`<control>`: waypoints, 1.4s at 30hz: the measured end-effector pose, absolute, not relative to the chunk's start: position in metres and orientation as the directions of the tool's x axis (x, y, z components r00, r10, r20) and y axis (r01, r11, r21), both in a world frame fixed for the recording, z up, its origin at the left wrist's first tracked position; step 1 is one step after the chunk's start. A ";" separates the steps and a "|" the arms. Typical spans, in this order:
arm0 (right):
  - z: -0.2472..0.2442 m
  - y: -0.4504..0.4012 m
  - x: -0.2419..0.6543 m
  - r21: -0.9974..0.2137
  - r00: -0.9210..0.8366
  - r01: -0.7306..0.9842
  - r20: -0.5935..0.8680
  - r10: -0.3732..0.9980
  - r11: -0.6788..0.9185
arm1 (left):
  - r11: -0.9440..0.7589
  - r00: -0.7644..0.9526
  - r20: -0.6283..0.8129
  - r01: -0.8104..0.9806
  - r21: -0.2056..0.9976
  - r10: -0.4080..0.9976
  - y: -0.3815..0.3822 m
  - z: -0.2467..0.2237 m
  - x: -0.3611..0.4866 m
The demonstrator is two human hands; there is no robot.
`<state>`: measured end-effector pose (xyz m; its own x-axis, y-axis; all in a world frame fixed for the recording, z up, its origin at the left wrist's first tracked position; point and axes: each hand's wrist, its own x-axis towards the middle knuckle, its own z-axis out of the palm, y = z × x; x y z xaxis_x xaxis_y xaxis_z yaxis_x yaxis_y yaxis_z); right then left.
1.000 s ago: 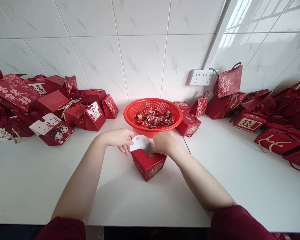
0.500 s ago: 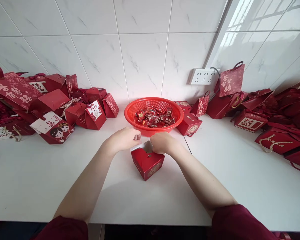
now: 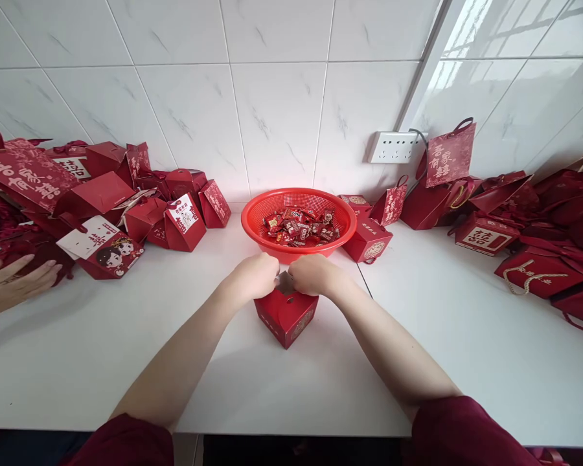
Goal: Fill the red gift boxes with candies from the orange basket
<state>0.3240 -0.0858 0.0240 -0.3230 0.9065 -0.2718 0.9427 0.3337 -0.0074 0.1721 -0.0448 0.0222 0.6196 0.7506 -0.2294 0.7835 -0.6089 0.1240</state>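
A small red paper gift box (image 3: 285, 318) with a gold round print stands on the white table, one corner toward me. Its top is partly open, and a grey inside shows between my hands. At the box's upper left edge, my left hand (image 3: 256, 277) is closed, with the fingertips mostly hidden at the flap. My right hand (image 3: 313, 274) is curled shut on the upper right edge. Just behind both hands sits a red plastic basket (image 3: 252, 220) holding several wrapped candies (image 3: 301, 228).
Red gift boxes (image 3: 187, 223) are heaped at the left, where another person's hand (image 3: 22, 281) reaches in. More boxes (image 3: 369, 241) stand right of the basket, with a further pile (image 3: 539, 268) at the far right. A socket strip (image 3: 393, 147) is on the tiled wall (image 3: 282, 123).
My left hand has moved right and down onto the box's edge. The box has turned slightly. Another person's hand has come in at the left.
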 end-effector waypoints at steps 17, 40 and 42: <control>0.040 -0.090 0.352 -0.702 -0.715 0.435 0.112 0.690 0.564 | -0.450 0.481 -0.398 0.876 0.176 0.781 -0.025 0.033 0.149; 0.031 -0.092 0.325 -0.412 -0.557 0.812 -0.333 0.761 0.413 | -0.484 0.654 -0.279 0.727 0.487 0.703 -0.018 0.044 0.134; 0.031 -0.092 0.328 -0.413 -0.545 0.820 -0.352 0.761 0.396 | -0.429 0.647 -0.342 0.731 0.531 0.681 -0.020 0.052 0.127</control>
